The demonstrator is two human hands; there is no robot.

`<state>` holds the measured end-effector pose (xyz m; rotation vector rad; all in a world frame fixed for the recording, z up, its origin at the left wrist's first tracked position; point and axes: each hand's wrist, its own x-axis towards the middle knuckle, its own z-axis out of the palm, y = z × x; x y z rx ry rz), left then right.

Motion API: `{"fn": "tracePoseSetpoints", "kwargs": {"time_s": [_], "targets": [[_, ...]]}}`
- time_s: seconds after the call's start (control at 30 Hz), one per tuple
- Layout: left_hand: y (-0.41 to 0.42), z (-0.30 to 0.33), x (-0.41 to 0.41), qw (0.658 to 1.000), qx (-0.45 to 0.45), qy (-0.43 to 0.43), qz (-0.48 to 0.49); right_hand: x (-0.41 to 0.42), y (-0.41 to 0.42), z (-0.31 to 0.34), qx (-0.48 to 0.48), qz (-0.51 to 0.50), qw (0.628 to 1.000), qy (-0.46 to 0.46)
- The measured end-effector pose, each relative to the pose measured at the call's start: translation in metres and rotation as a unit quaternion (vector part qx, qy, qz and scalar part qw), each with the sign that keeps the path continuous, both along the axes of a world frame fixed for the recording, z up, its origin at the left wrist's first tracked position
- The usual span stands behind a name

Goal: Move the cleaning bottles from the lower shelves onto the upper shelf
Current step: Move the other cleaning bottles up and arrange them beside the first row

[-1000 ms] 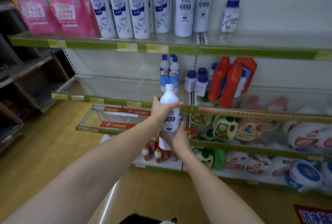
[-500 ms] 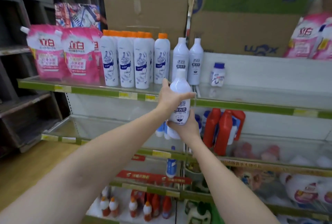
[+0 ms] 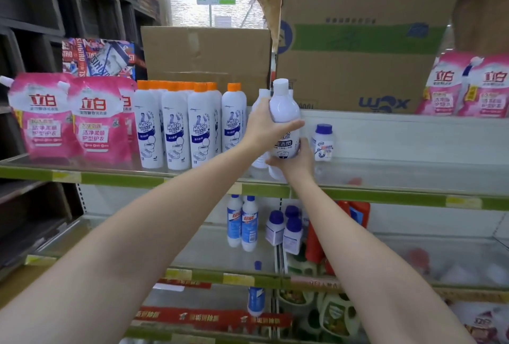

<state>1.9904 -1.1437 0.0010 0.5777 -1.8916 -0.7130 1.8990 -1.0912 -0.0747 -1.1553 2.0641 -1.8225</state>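
Up it goes: the white bottle (image 3: 284, 120) has risen from below the shelf edge to upper shelf (image 3: 385, 195) level. It stands upright between both hands, above the shelf. The left hand (image 3: 264, 126) wraps its shoulder, thumb across the front. The right hand (image 3: 296, 160) cups the base, fingers curled.

The held bottle (image 3: 283, 117) is pale lilac-white with a white cap and a blue-printed label. The row of bottles (image 3: 176, 128) is white with orange caps and dark-blue labels. The pouches (image 3: 68, 120) are pink with red lettering. The upper shelf (image 3: 385, 196) has a green edge with yellow tags. The boxes (image 3: 352, 40) are brown, one with a green band.
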Motion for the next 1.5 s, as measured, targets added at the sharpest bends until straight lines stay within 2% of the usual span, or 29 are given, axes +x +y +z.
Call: {"fn": "tracePoseSetpoints", "kwargs": {"time_s": [0.07,0.2,0.3,0.4,0.5,0.63,0.73,0.9,1.5], "targets": [[-0.015,0.006,-0.007,0.999,-0.029,-0.031,0.010,-0.009,-0.010,0.003,0.029,-0.011,0.999,0.014],[-0.034,0.006,-0.018,0.997,-0.014,-0.081,0.014,-0.023,-0.027,-0.001,0.070,-0.012,0.997,0.024],[-0.045,-0.002,-0.031,0.992,-0.052,-0.110,0.020,-0.031,-0.040,-0.010,0.092,-0.012,0.996,0.017],[-0.056,-0.002,-0.052,0.987,-0.054,-0.145,0.029,-0.045,-0.048,-0.012,0.112,0.005,0.993,0.022],[-0.066,0.008,-0.068,0.972,-0.082,-0.214,0.044,-0.060,-0.058,-0.013,0.134,0.021,0.991,0.021],[-0.078,0.018,-0.081,0.939,-0.176,-0.267,0.125,-0.070,-0.072,-0.012,0.162,0.026,0.986,0.027],[-0.084,0.018,-0.089,0.930,-0.208,-0.271,0.136,-0.074,-0.080,-0.012,0.167,0.030,0.985,0.025],[-0.097,0.017,-0.094,0.947,-0.182,-0.247,0.095,-0.075,-0.090,-0.014,0.164,0.014,0.986,0.036],[-0.103,0.010,-0.104,0.951,-0.165,-0.243,0.093,-0.082,-0.112,-0.023,0.128,0.001,0.991,-0.034]]}}
